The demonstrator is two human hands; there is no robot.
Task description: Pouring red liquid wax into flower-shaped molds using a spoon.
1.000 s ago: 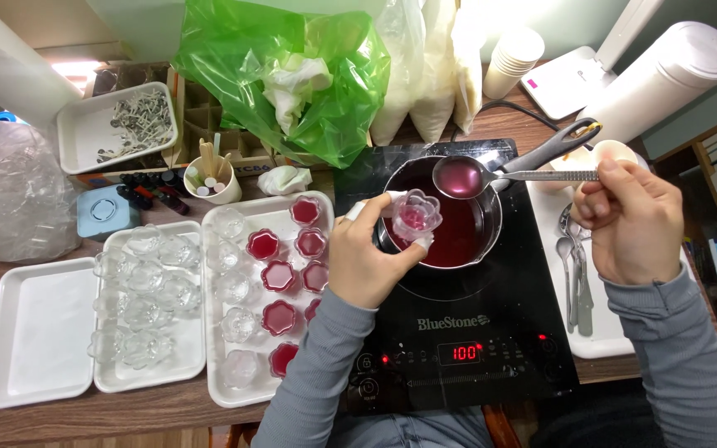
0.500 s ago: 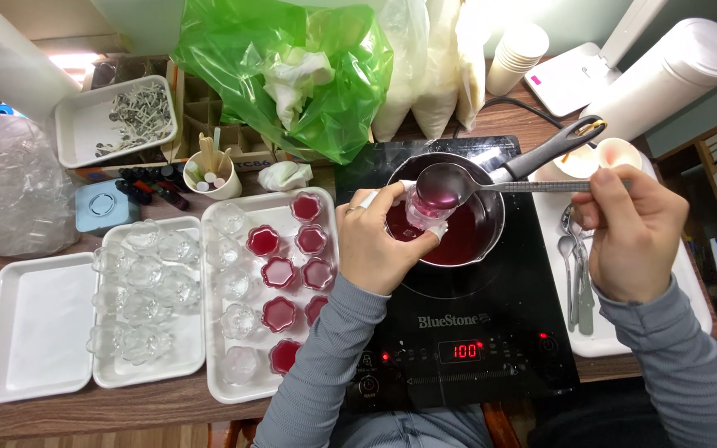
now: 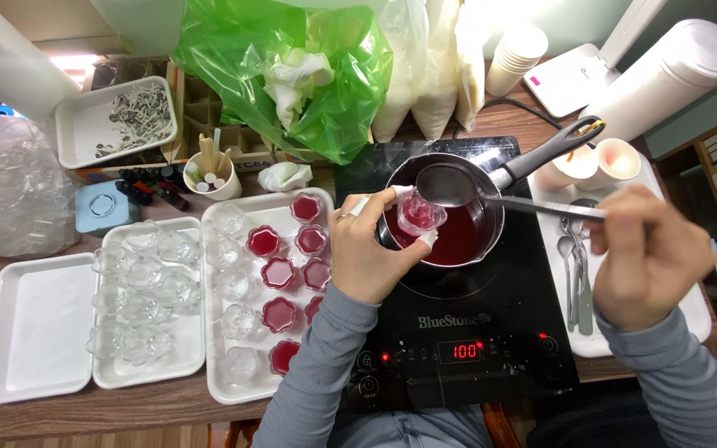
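Note:
My left hand (image 3: 368, 253) holds a small clear cup (image 3: 420, 213), partly filled with red liquid, over the saucepan (image 3: 446, 217) of red liquid. My right hand (image 3: 651, 253) grips the long handle of a metal ladle (image 3: 448, 184), whose bowl is tipped right at the cup's rim. The saucepan sits on a black induction cooktop (image 3: 458, 332) with a lit red display. Left of the pan, a white tray (image 3: 238, 386) carries several small cups, some filled red (image 3: 279, 272), others clear and empty.
Two more white trays (image 3: 31, 328) lie to the left, one with empty clear cups (image 3: 144, 290). A green plastic bag (image 3: 292, 66), a tray of wicks (image 3: 114, 116), a bag of cups (image 3: 6, 187), a spoon tray (image 3: 574, 274) and paper cups surround the cooktop.
The ladle has tilted and emptied into the small cup. My left hand has kept the cup over the pan while the view shifted slightly.

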